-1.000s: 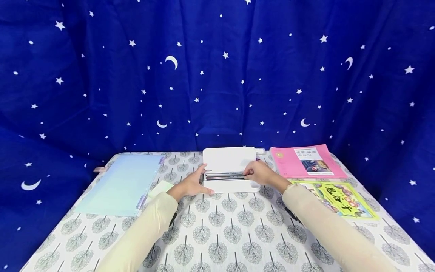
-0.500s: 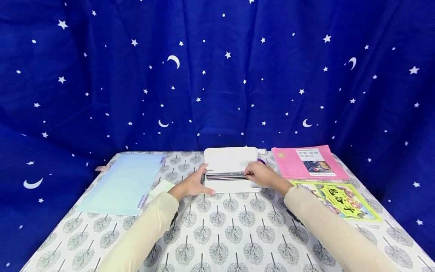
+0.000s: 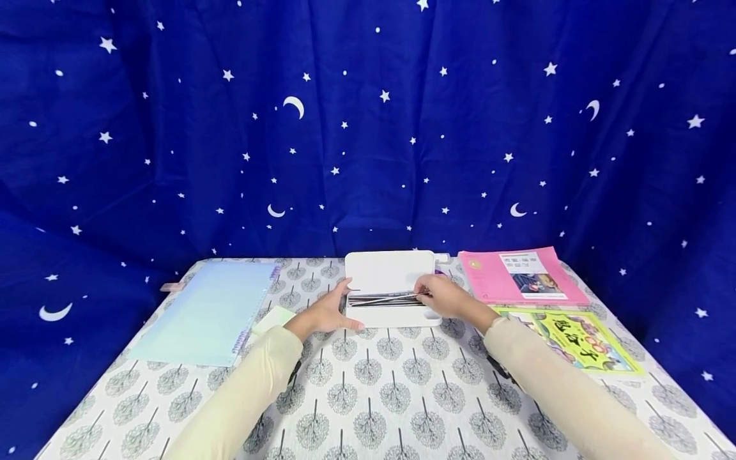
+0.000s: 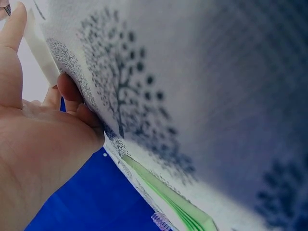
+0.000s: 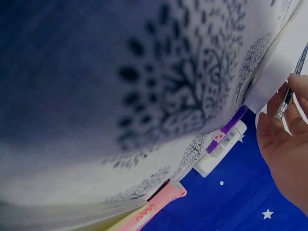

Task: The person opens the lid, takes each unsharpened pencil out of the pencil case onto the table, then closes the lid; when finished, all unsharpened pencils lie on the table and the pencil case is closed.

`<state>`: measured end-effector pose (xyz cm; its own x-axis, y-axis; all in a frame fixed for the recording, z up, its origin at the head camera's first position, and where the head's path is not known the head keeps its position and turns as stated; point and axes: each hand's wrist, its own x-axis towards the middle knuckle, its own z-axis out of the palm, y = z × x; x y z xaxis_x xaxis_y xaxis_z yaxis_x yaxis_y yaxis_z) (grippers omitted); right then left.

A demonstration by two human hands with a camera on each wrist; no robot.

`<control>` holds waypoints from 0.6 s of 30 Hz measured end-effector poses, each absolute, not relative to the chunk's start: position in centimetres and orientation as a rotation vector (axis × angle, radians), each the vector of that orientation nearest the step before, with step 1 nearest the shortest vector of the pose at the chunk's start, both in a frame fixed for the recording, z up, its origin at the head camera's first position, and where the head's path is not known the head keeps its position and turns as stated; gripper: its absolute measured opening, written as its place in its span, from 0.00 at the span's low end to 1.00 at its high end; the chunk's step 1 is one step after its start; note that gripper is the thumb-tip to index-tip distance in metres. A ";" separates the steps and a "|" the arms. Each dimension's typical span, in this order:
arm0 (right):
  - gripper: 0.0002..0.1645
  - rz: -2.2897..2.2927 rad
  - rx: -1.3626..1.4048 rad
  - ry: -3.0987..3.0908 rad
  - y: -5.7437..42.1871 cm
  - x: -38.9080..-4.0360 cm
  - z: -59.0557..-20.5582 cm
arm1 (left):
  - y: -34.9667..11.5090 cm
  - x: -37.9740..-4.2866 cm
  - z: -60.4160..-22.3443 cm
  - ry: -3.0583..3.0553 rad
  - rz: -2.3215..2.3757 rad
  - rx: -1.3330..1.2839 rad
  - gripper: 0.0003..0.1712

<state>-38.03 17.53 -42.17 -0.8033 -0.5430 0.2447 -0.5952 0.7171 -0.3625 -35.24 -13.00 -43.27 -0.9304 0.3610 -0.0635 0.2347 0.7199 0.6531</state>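
A white pencil case [image 3: 391, 271] lies open at the back middle of the table, its lid tipped back. Several slim pencils [image 3: 368, 298] lie lengthwise inside. My left hand [image 3: 328, 311] holds the case's left end, thumb along the front edge and fingers at the back corner. At the case's right end, my right hand [image 3: 443, 295] pinches a slim dark pencil [image 5: 301, 60] with a pale patterned end. In the head view this pencil slants over the others, its right end raised. The left wrist view shows the left palm [image 4: 43, 144] beside the case.
A pale blue spiral notebook [image 3: 207, 313] and light green sticky notes [image 3: 273, 317] lie left. To the right are a pink book [image 3: 489, 281] and a yellow-green picture book [image 3: 586, 338]. A white bottle or tube with a purple part [image 5: 224, 144] sits behind the case.
My right fingers have lifted the right end of one pencil, so it slants across the rest. The left hand keeps its place on the case.
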 end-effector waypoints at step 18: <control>0.04 0.917 0.811 -2.734 17.4 -37.2 -42.0 | -13.1 -35.1 -43.2 2.727 1.040 0.492 0.69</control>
